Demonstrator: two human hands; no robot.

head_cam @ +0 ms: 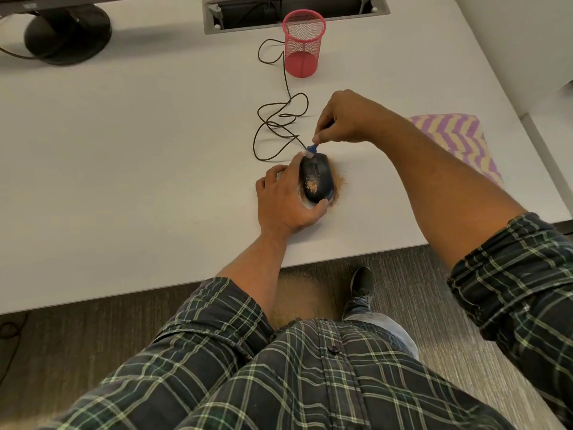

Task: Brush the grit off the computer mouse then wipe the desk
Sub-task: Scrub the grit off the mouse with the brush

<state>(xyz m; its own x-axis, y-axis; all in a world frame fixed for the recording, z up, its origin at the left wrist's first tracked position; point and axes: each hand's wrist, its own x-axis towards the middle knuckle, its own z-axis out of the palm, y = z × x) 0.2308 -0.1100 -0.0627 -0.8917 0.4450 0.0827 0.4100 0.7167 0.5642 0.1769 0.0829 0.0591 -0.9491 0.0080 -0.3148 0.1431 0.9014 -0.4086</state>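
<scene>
A black wired computer mouse (317,176) lies on the white desk (124,181), with tan grit on its back and more grit (340,184) scattered on the desk at its right side. My left hand (286,201) grips the mouse from the left, thumb at its near end, a fingertip at its front. My right hand (344,117) pinches a small blue brush (311,148), whose bristles touch the front of the mouse. The mouse cable (280,119) loops away toward the back of the desk.
A pink mesh pen cup (302,45) stands behind the cable. A folded purple and yellow zigzag cloth (459,135) lies to the right, partly under my right forearm. A monitor base (68,32) sits at the back left, a cable hatch (294,10) at the back.
</scene>
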